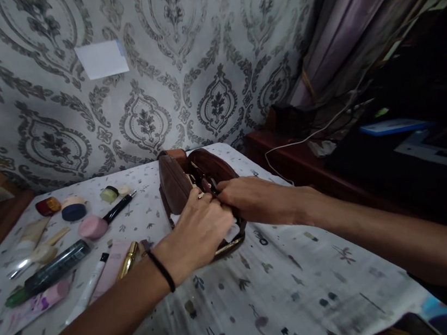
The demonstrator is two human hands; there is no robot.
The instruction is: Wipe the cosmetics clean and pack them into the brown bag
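A brown zipped bag (pixel 177 187) stands unzipped on the patterned white cloth, with dark small items inside it. Over its opening, my left hand (pixel 204 227) is closed, a black band round the wrist. My right hand (pixel 248 197) reaches in from the other side, its fingers curled down against the left fingertips. Whatever the fingers grip is hidden by the hands and the bag's shadow. Near my left forearm lie a gold tube (pixel 128 259), a white pen-like tube (pixel 89 287) and a pink flat pack (pixel 115 267).
Cosmetics spread over the left: a makeup brush (pixel 119 207), a pink sponge (pixel 93 227), a dark bottle (pixel 57 266), a pink-purple tube (pixel 36 307) and several jars. A patterned wall (pixel 174 102) stands behind. A red-brown table (pixel 271 153) with a white cable (pixel 314 136) is at right.
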